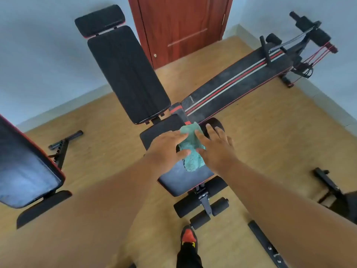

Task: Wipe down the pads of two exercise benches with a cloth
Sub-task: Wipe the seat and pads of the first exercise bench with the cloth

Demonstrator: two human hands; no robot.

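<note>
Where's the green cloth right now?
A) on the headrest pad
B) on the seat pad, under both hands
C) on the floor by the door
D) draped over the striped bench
B: the green cloth lies on the seat pad, with the left hand and right hand both flat on its edges.

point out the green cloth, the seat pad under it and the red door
green cloth [193, 149], head view, middle of the crumpled fabric
seat pad [185, 182], head view, bare near end
red door [181, 26], head view, centre panel
</note>
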